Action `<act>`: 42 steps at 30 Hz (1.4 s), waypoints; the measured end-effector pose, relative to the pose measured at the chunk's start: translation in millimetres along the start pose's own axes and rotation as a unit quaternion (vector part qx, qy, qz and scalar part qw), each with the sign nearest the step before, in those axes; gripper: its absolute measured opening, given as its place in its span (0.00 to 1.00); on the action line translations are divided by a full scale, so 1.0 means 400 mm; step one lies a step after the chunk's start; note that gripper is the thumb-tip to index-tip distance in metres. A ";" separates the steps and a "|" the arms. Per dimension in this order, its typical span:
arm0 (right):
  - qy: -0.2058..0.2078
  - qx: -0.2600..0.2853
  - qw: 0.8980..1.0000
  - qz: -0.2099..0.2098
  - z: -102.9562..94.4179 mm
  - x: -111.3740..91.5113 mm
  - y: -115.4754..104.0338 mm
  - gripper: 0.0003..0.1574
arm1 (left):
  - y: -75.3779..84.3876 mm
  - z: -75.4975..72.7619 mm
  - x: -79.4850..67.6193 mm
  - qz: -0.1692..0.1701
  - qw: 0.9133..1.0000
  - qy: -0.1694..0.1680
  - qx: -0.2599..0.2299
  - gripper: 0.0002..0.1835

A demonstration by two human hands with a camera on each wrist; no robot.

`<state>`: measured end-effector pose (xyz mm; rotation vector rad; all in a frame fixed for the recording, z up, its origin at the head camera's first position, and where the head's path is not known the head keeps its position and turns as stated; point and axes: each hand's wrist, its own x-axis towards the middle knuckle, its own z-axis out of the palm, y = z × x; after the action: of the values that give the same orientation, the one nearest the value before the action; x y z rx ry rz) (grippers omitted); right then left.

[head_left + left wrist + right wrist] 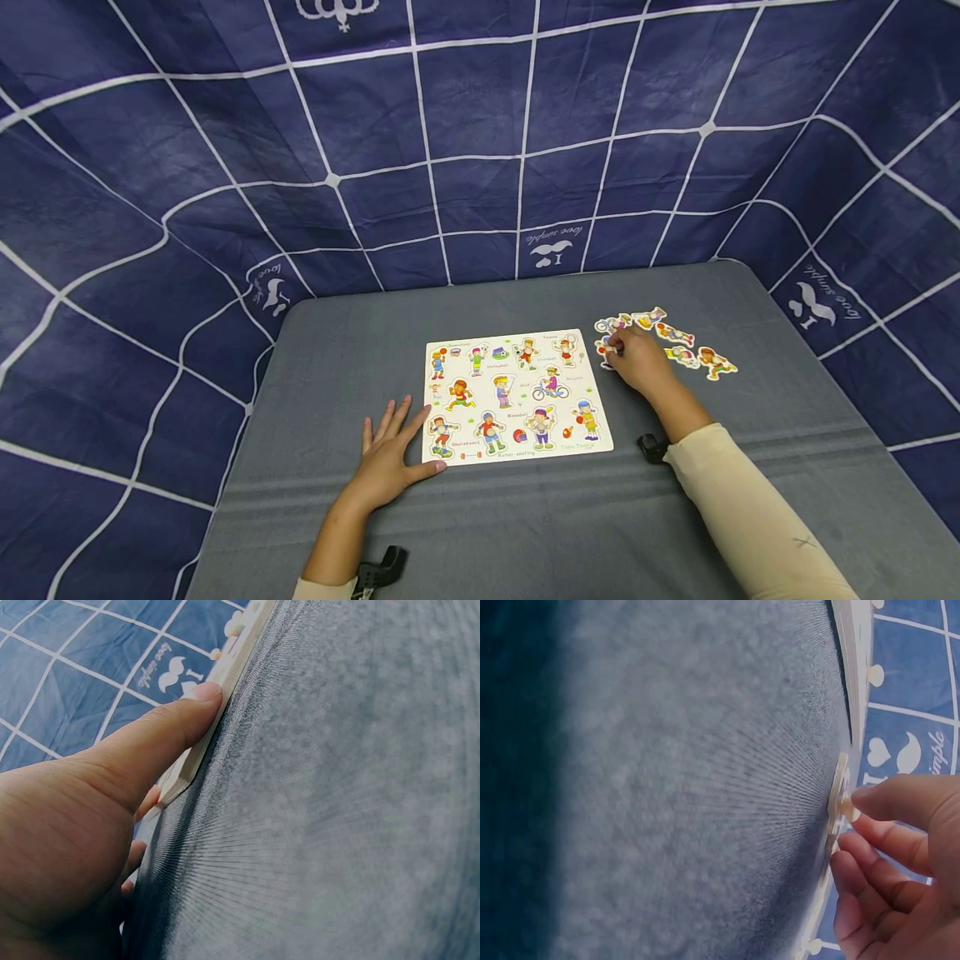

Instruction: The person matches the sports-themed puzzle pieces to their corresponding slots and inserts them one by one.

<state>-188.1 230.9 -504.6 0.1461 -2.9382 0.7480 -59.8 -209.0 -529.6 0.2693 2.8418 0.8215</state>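
A white wooden puzzle board [471,425] printed with sports figures lies flat on the table. My left hand [378,467] rests at its near left corner with fingers spread. In the left wrist view the thumb [176,720] lies along the board's edge, while the other fingers are mostly hidden behind it. Beyond the board's right side, my right hand [641,360] pinches a puzzle piece [838,787] by its small round knob [847,810], between thumb and index finger. The piece stays low among the loose ones, its picture partly covered by the hand in the head view.
Several loose pieces lie around the right hand, among them a running figure [716,363], a figure lying sideways [675,335] and one farther back [649,317]. The grey cloth table [352,350] meets blue checked curtains [480,200] behind and at both sides.
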 end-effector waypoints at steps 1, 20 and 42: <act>-0.001 0.001 1.000 -0.002 -0.001 0.001 0.001 0.10 | 0.000 0.001 0.000 0.001 1.000 0.001 0.000 0.55; -0.010 0.013 1.000 -0.003 -0.005 -0.001 0.014 0.07 | 0.000 0.005 0.000 0.009 1.000 0.008 -0.002 0.54; 0.015 0.028 0.999 -0.022 -0.027 -0.055 -0.021 0.08 | -0.005 0.004 0.001 0.010 1.000 0.005 -0.001 0.55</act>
<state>-164.4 230.1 -494.0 0.2008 -2.8781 0.8191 -60.1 -209.7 -532.2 0.2954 2.8519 0.8313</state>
